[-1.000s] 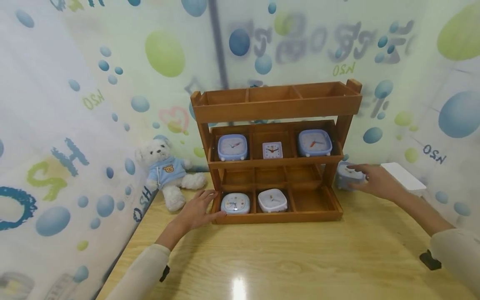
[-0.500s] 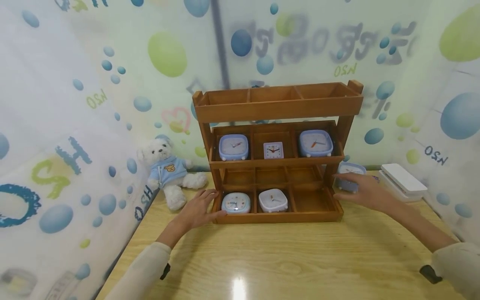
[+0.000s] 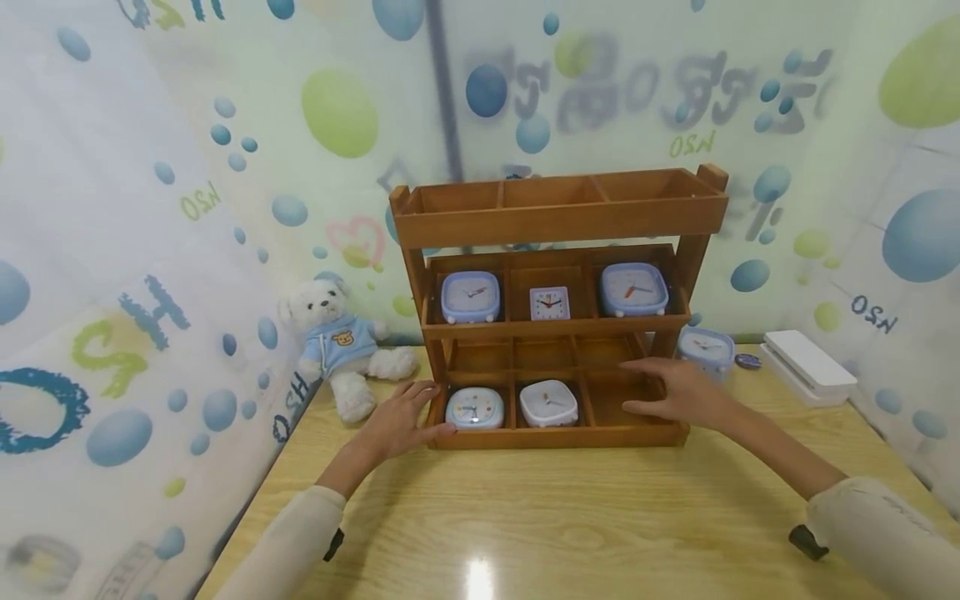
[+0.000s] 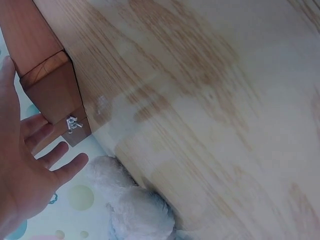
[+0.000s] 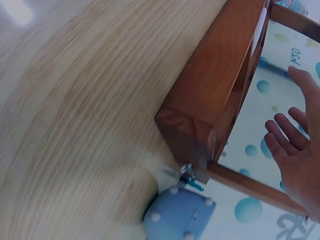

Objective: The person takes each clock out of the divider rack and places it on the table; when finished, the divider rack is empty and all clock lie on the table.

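Shelf: wooden three-tier rack point(image 3: 555, 218) stands at the back of the table point(image 3: 570, 525), each tier split into three compartments.
Left hand: the left hand point(image 3: 401, 419) lies flat with fingers straight against the rack's lower left corner, touching the wood; it holds nothing. The left wrist view shows the same spread fingers point(image 4: 47, 137) beside the rack's foot.
Right hand: the right hand point(image 3: 678, 393) is spread and relaxed over the rack's lower right end, by the bottom right compartment point(image 3: 611, 400); it grasps nothing, and whether it touches the wood cannot be told.
Clocks placed: five sit in the rack. Middle tier holds a blue clock point(image 3: 470, 297) on the left, a small white clock point(image 3: 549, 303) in the middle, a second blue clock point(image 3: 633, 289) on the right. Bottom tier holds a pale blue clock point(image 3: 475, 408) on the left and a white clock point(image 3: 549, 403) in the middle.
Clock outside: one loose blue clock point(image 3: 705, 350) stands on the table just beside the rack's right post, behind the right hand and apart from it; the right wrist view shows it close to the rack's corner point(image 5: 180, 216).
Progress: judging by the layout, five clocks are stowed and one is left; the bottom right compartment and the whole top tier hold nothing.
Surroundings: a teddy bear point(image 3: 337, 343) sits left of the rack, a white box point(image 3: 810, 365) lies at far right.
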`<state>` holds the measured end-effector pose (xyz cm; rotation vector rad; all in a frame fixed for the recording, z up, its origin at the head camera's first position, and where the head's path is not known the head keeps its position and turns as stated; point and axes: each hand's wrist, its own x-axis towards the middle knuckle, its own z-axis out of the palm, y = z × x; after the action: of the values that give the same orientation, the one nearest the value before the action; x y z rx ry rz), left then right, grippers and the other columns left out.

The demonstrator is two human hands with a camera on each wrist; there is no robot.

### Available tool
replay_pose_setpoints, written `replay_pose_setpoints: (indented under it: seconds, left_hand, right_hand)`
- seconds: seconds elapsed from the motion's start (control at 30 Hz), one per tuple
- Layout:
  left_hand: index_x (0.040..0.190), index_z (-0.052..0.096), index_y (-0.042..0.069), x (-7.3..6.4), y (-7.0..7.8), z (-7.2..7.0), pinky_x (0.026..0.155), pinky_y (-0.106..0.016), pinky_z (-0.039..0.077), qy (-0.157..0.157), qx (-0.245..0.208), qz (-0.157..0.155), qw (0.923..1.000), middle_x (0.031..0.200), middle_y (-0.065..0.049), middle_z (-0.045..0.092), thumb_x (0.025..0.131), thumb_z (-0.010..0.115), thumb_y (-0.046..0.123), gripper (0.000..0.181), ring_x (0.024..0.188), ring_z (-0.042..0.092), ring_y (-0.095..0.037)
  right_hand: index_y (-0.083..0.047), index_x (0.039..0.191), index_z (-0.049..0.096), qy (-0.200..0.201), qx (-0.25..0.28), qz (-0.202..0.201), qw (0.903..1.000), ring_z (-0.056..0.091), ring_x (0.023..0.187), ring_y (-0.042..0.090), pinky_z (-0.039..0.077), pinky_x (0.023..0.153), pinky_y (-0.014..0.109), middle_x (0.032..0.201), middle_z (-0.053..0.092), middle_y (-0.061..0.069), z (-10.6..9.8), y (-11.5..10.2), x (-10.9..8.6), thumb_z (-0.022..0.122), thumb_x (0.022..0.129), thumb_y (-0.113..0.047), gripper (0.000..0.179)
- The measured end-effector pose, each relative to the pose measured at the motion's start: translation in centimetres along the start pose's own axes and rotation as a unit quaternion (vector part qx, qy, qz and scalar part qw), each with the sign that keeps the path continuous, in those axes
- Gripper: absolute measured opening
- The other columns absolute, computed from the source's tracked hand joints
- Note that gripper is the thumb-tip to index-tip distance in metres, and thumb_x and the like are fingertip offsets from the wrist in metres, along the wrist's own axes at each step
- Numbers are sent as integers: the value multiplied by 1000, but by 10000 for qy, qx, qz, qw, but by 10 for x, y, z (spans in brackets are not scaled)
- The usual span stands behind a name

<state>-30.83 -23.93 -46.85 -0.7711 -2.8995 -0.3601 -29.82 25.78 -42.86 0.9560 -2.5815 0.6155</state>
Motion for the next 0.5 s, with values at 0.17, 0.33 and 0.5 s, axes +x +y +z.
replay_pose_setpoints:
  seconds: [0.17,0.33,0.5]
  left_hand:
    - [148,56,3,0,0,0,111,-58,43,30,3,17,10000,155,-11,50,92,64,70,88,145,41,-40]
    - [148,56,2,0,0,-1,112,-58,42,18,20,39,10000,154,-12,51,93,63,70,87,145,41,-41]
    - [148,56,3,-1,1,-1,112,-57,42,5,30,37,10000,154,-11,51,92,63,71,88,145,41,-40]
  right_hand:
    - [-1,133,69,-136,421,-8,9990,71,109,37,58,89,55,125,72,18,16,-2,13,89,84,-34,63]
    - [1,135,67,-398,698,-11,9968,69,114,39,56,94,55,128,71,18,32,-5,26,88,84,-36,66]
    - [1,138,65,-690,882,-115,9936,66,120,38,54,99,54,132,69,17,44,-15,40,88,85,-33,67]
